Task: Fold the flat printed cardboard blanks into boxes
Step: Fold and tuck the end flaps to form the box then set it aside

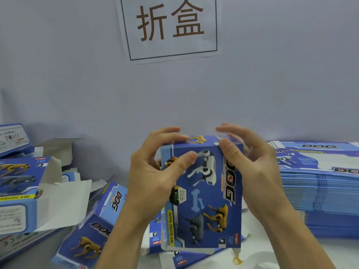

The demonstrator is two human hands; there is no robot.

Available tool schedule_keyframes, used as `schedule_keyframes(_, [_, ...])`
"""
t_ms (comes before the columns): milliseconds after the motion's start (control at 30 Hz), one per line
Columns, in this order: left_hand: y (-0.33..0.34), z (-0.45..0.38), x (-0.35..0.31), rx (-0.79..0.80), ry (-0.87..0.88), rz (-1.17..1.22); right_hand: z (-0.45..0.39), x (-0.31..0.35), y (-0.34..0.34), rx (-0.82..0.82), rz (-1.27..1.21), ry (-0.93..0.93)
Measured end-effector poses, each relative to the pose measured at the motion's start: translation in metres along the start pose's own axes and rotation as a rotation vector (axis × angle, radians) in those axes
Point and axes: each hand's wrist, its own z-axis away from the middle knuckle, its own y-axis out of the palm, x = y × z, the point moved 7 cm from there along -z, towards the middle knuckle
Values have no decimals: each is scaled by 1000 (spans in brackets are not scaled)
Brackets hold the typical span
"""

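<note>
A person's two hands hold a half-formed box (202,193) upright over the table (303,255), its blue printed front facing the camera, a white toy dog and the word DOG running up its right side. The left hand (153,171) grips the box's left edge, thumb laid across the front panel and fingers curled over the top corner. The right hand (250,164) grips the right edge the same way, thumb pressed near the top of the front and fingers arched over the far end, where they seem to be working a top flap; that flap itself is hidden behind the fingers, so how far it is closed cannot be told.

The box looks light and thin-walled, stiff along its printed panels but ready to buckle if squeezed across the hollow middle. Its glossy print is likely a little slippery. The safest hold is judged to be at the creased edges and corners, where the card is strongest, with the thumbs only steadying the face.

To the right, a tall stack of flat blanks (320,183) waits. To the left lie finished boxes (23,193), some with lids open, and another box (97,232) rests against the left forearm. A paper sign (171,28) with two large characters hangs on the wall (281,74) behind.
</note>
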Motion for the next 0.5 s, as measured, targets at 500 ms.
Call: schedule_keyframes(500, [-61,34,82,-1011,-507,461,35,-47,47,583,476,600])
